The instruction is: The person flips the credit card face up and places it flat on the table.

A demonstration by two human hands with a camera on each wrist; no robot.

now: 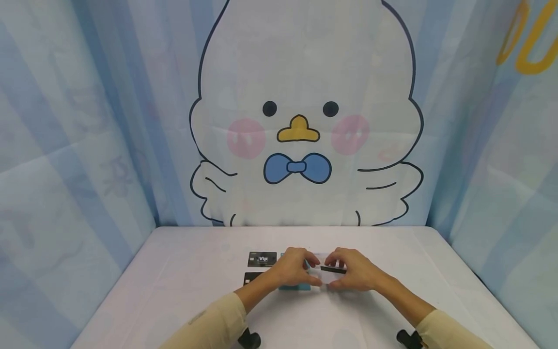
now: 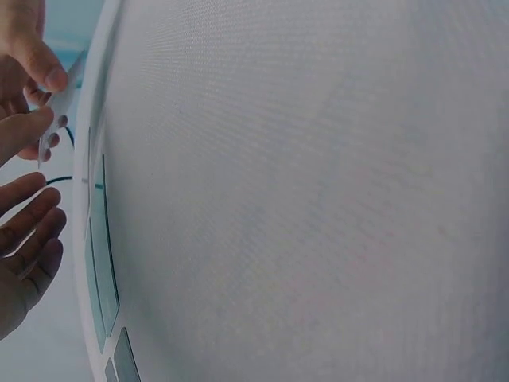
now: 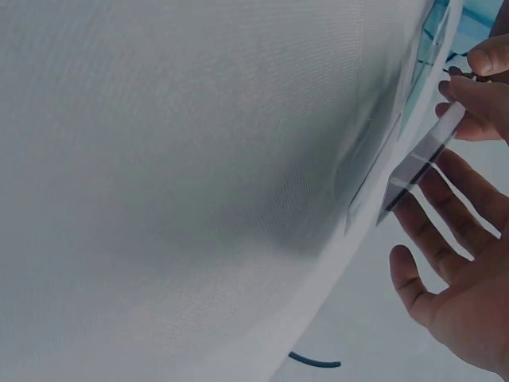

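Note:
A white card [image 1: 333,270] with a dark stripe is held tilted above the table, between the two hands. My right hand [image 1: 355,270] grips it: in the right wrist view the thumb lies on the near side of the card [image 3: 425,159], with straighter fingers behind it. My left hand [image 1: 293,266] is at the card's left end; in the left wrist view its thumb overlaps the card [image 2: 65,102], while the other fingers spread below, apart from it. Under the left hand lie teal cards [image 1: 295,287], partly hidden.
A black card marked Vip [image 1: 262,259] lies left of the left hand. Another black card [image 1: 251,277] shows nearer, partly covered by the forearm. The white table [image 1: 192,261] ends at a curtain [image 1: 301,203] printed with a cartoon bird. Black devices [image 1: 250,338] sit at both sleeves.

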